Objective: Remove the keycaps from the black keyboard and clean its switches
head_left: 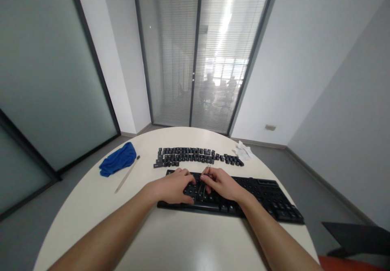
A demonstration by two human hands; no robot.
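Observation:
A black keyboard [268,200] lies across the near half of a round white table [170,238]. My left hand [175,186] rests on the keyboard's left part, fingers curled down onto the keys. My right hand [222,183] is just beside it and pinches a thin wire key-puller tool [204,180] that stands over the keys between both hands. Behind the keyboard, several loose black keycaps [195,156] are laid out in rows on the table.
A crumpled blue cloth [118,159] lies at the table's left, with a slim stick-like tool [127,174] beside it. A crumpled white tissue [243,150] sits at the back right. A dark chair [356,238] shows at the lower right. Glass doors stand behind.

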